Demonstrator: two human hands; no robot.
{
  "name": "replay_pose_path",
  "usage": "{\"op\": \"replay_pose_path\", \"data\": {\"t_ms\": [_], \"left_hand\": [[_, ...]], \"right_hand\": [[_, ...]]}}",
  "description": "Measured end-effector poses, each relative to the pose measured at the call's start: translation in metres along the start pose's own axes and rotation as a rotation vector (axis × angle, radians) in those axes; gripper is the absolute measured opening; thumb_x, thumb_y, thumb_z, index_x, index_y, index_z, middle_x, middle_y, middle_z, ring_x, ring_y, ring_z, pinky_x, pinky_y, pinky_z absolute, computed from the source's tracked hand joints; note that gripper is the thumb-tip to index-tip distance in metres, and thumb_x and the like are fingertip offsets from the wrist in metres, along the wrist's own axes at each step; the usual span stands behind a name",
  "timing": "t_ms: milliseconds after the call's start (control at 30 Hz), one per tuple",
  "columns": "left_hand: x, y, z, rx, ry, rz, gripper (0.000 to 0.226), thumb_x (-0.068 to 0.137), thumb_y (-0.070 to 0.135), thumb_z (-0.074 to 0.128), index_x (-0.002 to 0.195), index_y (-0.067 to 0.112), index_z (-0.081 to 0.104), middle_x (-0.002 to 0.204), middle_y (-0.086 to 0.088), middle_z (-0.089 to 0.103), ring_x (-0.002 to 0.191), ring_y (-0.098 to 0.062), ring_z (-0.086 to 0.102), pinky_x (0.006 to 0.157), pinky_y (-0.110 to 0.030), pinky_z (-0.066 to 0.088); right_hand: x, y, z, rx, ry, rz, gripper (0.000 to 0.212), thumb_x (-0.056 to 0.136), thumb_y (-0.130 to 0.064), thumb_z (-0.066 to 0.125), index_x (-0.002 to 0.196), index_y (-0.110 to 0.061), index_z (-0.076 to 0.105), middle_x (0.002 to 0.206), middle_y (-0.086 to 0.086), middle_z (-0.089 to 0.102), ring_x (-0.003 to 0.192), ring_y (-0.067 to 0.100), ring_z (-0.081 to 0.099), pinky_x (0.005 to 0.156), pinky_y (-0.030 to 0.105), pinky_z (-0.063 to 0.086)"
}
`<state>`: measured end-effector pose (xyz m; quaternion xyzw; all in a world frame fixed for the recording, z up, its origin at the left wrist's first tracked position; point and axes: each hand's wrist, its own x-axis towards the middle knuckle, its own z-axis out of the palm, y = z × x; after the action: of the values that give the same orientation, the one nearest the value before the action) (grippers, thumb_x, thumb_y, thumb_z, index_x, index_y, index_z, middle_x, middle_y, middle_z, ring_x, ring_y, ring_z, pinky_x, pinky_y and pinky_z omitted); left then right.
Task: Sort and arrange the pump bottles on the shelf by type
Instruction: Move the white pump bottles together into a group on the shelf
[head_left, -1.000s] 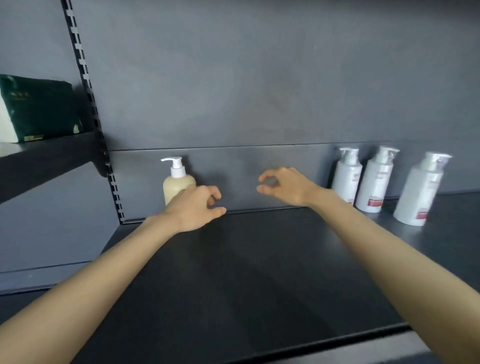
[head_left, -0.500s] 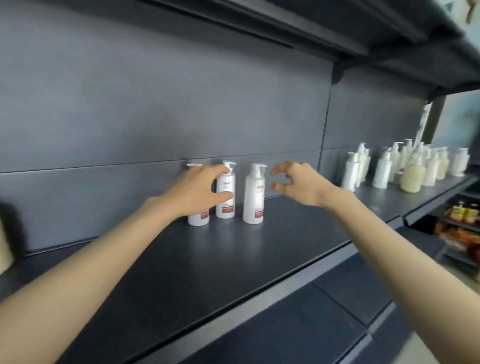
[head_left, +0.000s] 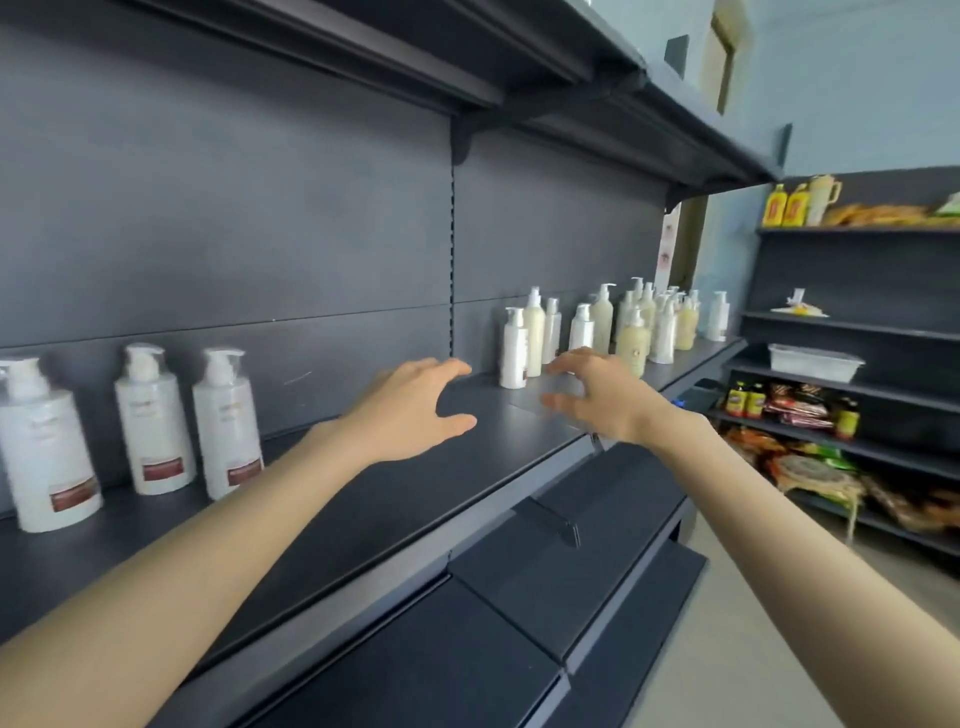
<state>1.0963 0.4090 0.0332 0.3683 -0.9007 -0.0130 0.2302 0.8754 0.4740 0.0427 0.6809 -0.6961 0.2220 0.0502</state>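
Three white pump bottles (head_left: 156, 421) stand on the shelf (head_left: 395, 499); the left hand (head_left: 410, 410) and right hand (head_left: 602, 397) hover spread, holding nothing.

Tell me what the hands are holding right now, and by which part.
Nothing is held. The left hand and right hand are both open with fingers spread above the shelf, touching no pump bottle.

Both arms reach forward, the left hand (head_left: 410, 410) and right hand (head_left: 597, 397) spread, fingers loosely curved, holding nothing.
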Motion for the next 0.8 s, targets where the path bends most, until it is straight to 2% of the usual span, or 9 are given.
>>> {"op": "replay_pose_path", "data": {"t_ms": [100, 233, 333, 500, 667, 800], "left_hand": [[0.044, 0.019, 0.015, 0.010, -0.003, 0.046, 0.056, 0.090, 0.042, 0.056, 0.140, 0.024, 0.038, 0.138, 0.000, 0.047, 0.128, -0.021, 0.042, 0.105, -0.038, 0.034], [0.105, 0.027, 0.044, 0.018, 0.029, 0.062, 0.054, 0.089, 0.042, 0.056, 0.138, 0.024, 0.040, 0.131, -0.002, 0.052, 0.119, -0.023, 0.047, 0.101, -0.040, 0.037], [0.152, 0.023, 0.073, 0.028, 0.040, 0.064, 0.057, 0.089, 0.044, 0.055, 0.140, 0.025, 0.038, 0.133, 0.000, 0.051, 0.120, -0.024, 0.046, 0.102, -0.041, 0.036], [0.226, 0.012, 0.115, -0.015, 0.037, 0.034, 0.060, 0.087, 0.046, 0.057, 0.140, 0.024, 0.037, 0.141, 0.003, 0.046, 0.127, -0.024, 0.043, 0.104, -0.043, 0.035], [0.290, 0.011, 0.145, 0.008, 0.062, 0.003, 0.062, 0.086, 0.048, 0.059, 0.139, 0.023, 0.038, 0.141, 0.002, 0.045, 0.122, -0.024, 0.046, 0.099, -0.039, 0.037], [0.328, 0.007, 0.161, -0.008, 0.150, -0.070, 0.060, 0.084, 0.045, 0.061, 0.136, 0.024, 0.039, 0.131, 0.004, 0.049, 0.114, -0.022, 0.049, 0.093, -0.038, 0.040]], "right_hand": [[0.014, 0.041, -0.004, -0.002, 0.035, 0.026, 0.042, 0.093, -0.036, 0.055, 0.129, -0.015, 0.053, 0.138, 0.005, 0.047, 0.124, 0.027, 0.048, 0.104, 0.040, 0.039], [0.045, 0.095, -0.005, -0.011, 0.053, 0.059, 0.041, 0.094, -0.034, 0.055, 0.128, -0.012, 0.053, 0.136, 0.006, 0.047, 0.119, 0.026, 0.049, 0.097, 0.031, 0.038], [0.075, 0.131, 0.000, -0.021, 0.061, 0.078, 0.041, 0.094, -0.034, 0.055, 0.129, -0.013, 0.053, 0.137, 0.005, 0.048, 0.117, 0.025, 0.051, 0.096, 0.031, 0.039], [0.135, 0.183, 0.012, -0.034, 0.018, 0.081, 0.044, 0.094, -0.035, 0.055, 0.132, -0.013, 0.050, 0.137, 0.005, 0.047, 0.119, 0.024, 0.049, 0.099, 0.035, 0.041], [0.186, 0.232, 0.025, 0.017, -0.003, 0.075, 0.048, 0.092, -0.036, 0.056, 0.135, -0.015, 0.046, 0.140, 0.004, 0.042, 0.113, 0.024, 0.053, 0.098, 0.042, 0.044], [0.232, 0.270, 0.035, 0.070, 0.012, 0.044, 0.050, 0.093, -0.035, 0.055, 0.138, -0.016, 0.043, 0.141, 0.005, 0.040, 0.114, 0.025, 0.052, 0.095, 0.036, 0.043]]}}
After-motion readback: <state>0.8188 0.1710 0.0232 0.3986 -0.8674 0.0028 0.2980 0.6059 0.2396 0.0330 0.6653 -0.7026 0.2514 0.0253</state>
